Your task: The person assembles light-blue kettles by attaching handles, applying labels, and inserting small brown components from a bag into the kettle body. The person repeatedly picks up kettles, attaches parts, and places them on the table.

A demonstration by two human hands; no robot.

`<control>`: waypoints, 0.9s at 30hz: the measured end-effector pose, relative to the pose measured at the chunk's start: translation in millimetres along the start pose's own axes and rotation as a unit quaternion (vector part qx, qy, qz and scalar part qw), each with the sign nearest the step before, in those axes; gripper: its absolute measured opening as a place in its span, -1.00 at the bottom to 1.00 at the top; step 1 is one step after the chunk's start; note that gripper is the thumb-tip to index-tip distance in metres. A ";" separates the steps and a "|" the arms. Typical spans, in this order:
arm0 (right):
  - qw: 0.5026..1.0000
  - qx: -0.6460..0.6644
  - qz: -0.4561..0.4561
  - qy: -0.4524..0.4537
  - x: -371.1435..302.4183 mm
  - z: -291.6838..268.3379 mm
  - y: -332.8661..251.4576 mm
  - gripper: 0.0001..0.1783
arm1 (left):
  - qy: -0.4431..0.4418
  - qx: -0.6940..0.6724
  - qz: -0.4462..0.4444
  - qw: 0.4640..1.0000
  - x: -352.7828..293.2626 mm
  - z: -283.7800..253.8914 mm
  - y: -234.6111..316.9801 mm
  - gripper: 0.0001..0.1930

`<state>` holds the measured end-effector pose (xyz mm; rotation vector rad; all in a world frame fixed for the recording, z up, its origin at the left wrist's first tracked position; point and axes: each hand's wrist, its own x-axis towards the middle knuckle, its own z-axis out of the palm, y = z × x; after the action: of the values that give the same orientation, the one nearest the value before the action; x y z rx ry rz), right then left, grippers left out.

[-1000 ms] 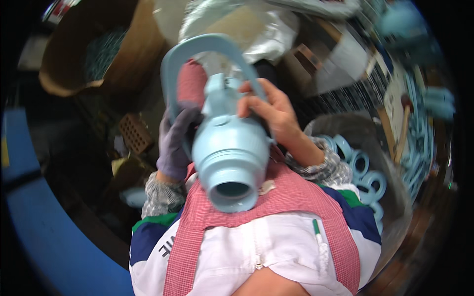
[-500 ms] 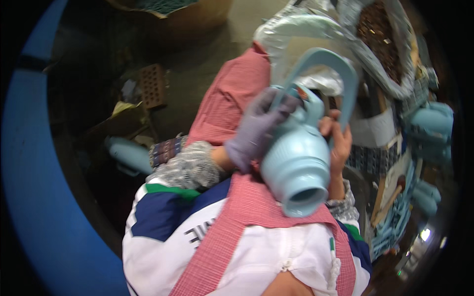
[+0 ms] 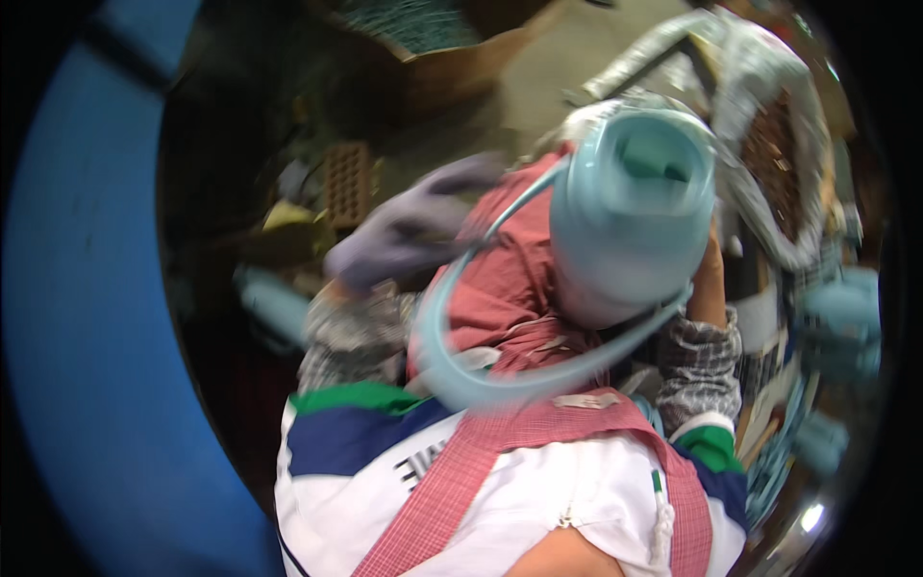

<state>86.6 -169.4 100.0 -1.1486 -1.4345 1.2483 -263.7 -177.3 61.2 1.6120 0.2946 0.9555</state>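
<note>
Flipped since earlier, the smooth, rounded blue vessel (image 3: 630,236) slants along its long axis, open end (image 3: 654,159) up, curved handle (image 3: 510,390) chestward. Gloved left hand (image 3: 413,229) spreads; I cannot tell the right hand (image 3: 710,279)'s grip.

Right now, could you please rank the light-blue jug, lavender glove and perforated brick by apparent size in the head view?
1. Light-blue jug, counting its handle
2. Lavender glove
3. Perforated brick

Right hand (image 3: 710,281) mostly hidden behind blue jug (image 3: 627,236), left hand (image 3: 409,231) blurred
</note>
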 end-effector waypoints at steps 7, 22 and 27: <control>0.977 0.070 -0.087 0.181 -50.6 -172.5 -64.7 -0.74 | 0.424 -0.043 -0.300 0.853 -85.6 -50.3 -86.9 -0.67; 0.582 -0.318 -0.250 0.705 -226.0 -418.8 -129.6 -0.74 | 0.320 0.034 -0.280 0.904 55.3 11.7 -128.3 -0.68; 0.569 -0.314 -0.230 0.724 -206.0 -498.3 -105.6 -0.63 | 0.354 0.082 -0.266 0.893 84.6 38.5 -111.3 -0.68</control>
<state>602.1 -293.3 244.5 -1.4454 -0.6213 -0.7584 -148.9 -117.0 -4.0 1.1612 1.2808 1.0627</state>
